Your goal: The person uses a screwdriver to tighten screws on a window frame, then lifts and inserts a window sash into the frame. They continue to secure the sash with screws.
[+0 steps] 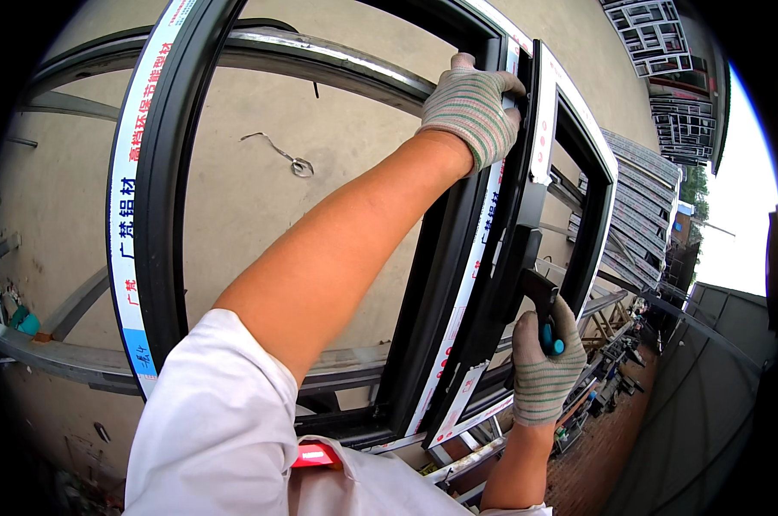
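Observation:
A large black aluminium window frame (167, 215), with white printed protective film along its edges, stands before me. A narrower black sash (610, 142) juts out on its right side. My left hand (475, 112), in a striped knit glove, is closed on the upright profile where frame and sash meet. Lower on the right, a black window handle (539, 291) sticks out from the sash. My right hand (548, 365), gloved alike, is closed just below this handle, around a tool with a blue grip (554, 340). The tool's far end is hidden.
Metal rails (337, 60) run behind the frame. A twisted strip of wire or film (299, 166) lies on the concrete floor. Bundled profiles (634, 206) are stacked at the right, with more frames (651, 39) beyond. A grey metal wall (690, 404) stands far right.

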### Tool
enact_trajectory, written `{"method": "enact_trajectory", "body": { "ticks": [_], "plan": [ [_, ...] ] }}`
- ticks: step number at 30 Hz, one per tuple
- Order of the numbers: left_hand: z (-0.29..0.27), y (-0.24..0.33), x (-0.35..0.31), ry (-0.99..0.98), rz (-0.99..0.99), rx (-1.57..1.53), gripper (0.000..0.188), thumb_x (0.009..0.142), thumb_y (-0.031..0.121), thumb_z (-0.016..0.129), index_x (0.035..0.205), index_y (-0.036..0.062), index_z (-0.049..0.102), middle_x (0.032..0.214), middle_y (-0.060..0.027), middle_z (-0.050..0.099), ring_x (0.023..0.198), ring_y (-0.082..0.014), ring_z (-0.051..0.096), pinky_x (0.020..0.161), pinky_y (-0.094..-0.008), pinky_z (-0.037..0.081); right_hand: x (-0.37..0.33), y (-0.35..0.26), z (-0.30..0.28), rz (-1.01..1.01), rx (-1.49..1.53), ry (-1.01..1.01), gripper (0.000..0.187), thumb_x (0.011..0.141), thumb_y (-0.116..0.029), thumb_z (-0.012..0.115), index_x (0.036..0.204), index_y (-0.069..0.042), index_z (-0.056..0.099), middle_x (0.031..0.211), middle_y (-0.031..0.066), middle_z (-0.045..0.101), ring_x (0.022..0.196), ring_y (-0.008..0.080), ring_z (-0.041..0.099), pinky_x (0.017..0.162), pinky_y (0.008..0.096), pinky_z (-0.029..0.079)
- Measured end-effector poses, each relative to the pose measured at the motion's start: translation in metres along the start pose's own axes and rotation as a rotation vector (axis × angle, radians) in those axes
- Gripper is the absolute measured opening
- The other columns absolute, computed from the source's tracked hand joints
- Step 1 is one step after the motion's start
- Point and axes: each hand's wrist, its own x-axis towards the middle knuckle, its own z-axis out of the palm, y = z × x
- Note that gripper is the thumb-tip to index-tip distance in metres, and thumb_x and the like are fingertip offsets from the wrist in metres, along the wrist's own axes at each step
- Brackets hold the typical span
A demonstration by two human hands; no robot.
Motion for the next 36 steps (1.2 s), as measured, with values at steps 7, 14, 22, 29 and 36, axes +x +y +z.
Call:
{"method": "enact_trajectory", "body": {
  "ticks": [7,14,22,29,36],
  "plan": [
    [-0.013,0.008,0.006,-0.088,-0.022,0.052,0.043,0.087,0.027,0.072,0.131,0.0244,0.075,0.149,-0.0239,0.047,0.121,-0.0378,0.067,0.109,-0.0407,0.055,0.0,0.001,0.0,-0.018,0.016,0.007,0.037,0.096,-0.01,0.073,0.131,0.002,0.069,0.09,0.003,0.071,0.075,0.0072,0.065,0.066,0.0233,0.054],
    [-0.013,0.014,0.008,-0.123,-0.042,0.115,0.04,0.089,0.026,0.071,0.128,0.0275,0.077,0.145,-0.0219,0.049,0.114,-0.0373,0.07,0.106,-0.0428,0.057,-0.005,0.0,-0.007,0.006,0.069,0.076,0.037,0.095,-0.01,0.075,0.13,0.001,0.071,0.09,0.0019,0.071,0.075,0.0061,0.064,0.067,0.0223,0.053],
    [-0.016,0.019,0.016,-0.179,-0.046,0.269,0.04,0.093,0.027,0.069,0.132,0.0307,0.074,0.143,-0.0207,0.05,0.111,-0.0376,0.071,0.105,-0.0438,0.059,-0.005,0.001,-0.013,0.022,0.072,0.052,0.039,0.094,-0.011,0.076,0.131,0.0,0.071,0.092,-0.0003,0.069,0.078,0.0058,0.063,0.069,0.0221,0.053],
    [-0.013,0.028,0.025,-0.22,-0.068,0.418,0.045,0.097,0.028,0.066,0.142,0.0303,0.068,0.152,-0.0209,0.049,0.116,-0.0377,0.07,0.105,-0.0486,0.058,-0.004,0.0,-0.012,0.028,0.122,0.026,0.038,0.096,-0.014,0.079,0.13,0.001,0.071,0.091,0.0,0.069,0.079,0.0057,0.063,0.069,0.0223,0.053],
    [-0.014,0.042,0.038,-0.343,-0.113,0.487,0.066,0.089,0.015,0.069,0.153,0.0297,0.058,0.157,-0.0244,0.045,0.122,-0.0413,0.068,0.107,-0.0502,0.057,-0.003,0.0,-0.012,0.042,0.121,0.013,0.037,0.097,-0.013,0.078,0.131,0.001,0.071,0.091,0.0005,0.07,0.077,0.0055,0.063,0.069,0.0219,0.054]
  ]
}}
